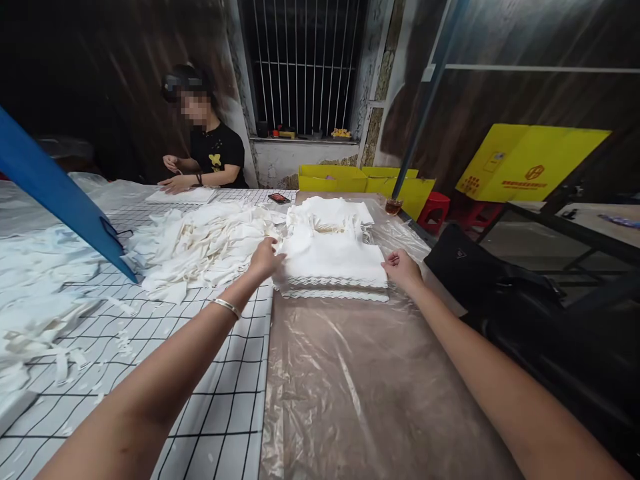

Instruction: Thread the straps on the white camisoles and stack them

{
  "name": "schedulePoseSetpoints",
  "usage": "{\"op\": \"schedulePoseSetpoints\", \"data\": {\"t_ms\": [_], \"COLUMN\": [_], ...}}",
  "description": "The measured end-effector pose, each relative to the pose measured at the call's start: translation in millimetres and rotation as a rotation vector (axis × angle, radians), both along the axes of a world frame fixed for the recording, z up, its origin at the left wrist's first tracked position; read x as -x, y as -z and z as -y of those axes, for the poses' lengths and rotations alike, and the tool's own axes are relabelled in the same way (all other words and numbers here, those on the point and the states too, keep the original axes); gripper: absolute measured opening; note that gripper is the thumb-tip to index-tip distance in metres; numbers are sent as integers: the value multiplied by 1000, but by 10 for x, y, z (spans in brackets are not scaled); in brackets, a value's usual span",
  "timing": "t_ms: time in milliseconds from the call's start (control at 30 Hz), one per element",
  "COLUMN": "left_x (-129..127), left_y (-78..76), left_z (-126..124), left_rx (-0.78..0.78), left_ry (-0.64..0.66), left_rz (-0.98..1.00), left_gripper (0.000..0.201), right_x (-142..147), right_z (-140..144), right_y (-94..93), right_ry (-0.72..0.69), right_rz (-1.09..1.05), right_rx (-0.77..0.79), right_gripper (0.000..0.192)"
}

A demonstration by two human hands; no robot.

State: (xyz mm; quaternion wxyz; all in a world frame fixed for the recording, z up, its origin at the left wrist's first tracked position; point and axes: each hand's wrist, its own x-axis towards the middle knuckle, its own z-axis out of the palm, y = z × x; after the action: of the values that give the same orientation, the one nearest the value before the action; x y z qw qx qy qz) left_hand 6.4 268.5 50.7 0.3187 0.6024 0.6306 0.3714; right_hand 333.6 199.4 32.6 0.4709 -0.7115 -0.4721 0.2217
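Observation:
A neat stack of white cloth pieces [334, 263] with scalloped edges lies on the clear plastic sheet [360, 380] covering the table. My left hand [267, 259], a bangle on its wrist, grips the stack's left edge. At the stack's right front corner, my right hand [401, 268] is closed on the edge. A second, looser pile of white cloth [330, 213] sits just behind the stack.
A heap of white cloth scraps [200, 247] spreads over the black-grid tablecloth [220, 400] to the left. A blue board [55, 190] slants in at far left. A person in black [213, 157] works at the far end. A phone [279, 198], a glass [393, 206] and a black bag [495, 287] lie nearby.

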Motion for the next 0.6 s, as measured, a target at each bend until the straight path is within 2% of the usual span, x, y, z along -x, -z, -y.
{"op": "schedulePoseSetpoints", "data": {"t_ms": [67,100,167,267,300,367,400,433,500,533,600], "left_x": [-110,-172,-289,-372,-359,-251,-149,-14,344,552,976], "left_y": [101,154,243,282,266,208,176,148,116,113,123], "left_z": [89,127,163,122,99,59,41,22,-34,-73,-167], "left_rx": [-241,-297,-221,-137,-118,-117,-145,-182,-243,-232,-200], "left_ry": [119,214,393,462,478,492,454,364,76,-89,-275], "left_rz": [-291,-449,-657,-756,-749,-686,-643,-599,-533,-514,-511], "left_gripper": [52,55,61,68,68,61,54,45,26,19,19], "right_x": [126,192,300,359,352,310,282,254,211,200,198], "right_z": [19,11,-49,-202,-233,-186,-89,60,496,760,1300], "right_y": [97,154,268,379,393,394,388,385,407,441,565], "right_ry": [-86,-155,-294,-398,-406,-404,-399,-396,-406,-427,-426], "right_rz": [384,576,835,986,1004,1010,1001,983,923,888,814], "right_rx": [-145,-179,-107,109,134,69,-20,-131,-366,-408,-402], "right_gripper": [26,36,49,58,59,61,61,60,56,54,53]}}
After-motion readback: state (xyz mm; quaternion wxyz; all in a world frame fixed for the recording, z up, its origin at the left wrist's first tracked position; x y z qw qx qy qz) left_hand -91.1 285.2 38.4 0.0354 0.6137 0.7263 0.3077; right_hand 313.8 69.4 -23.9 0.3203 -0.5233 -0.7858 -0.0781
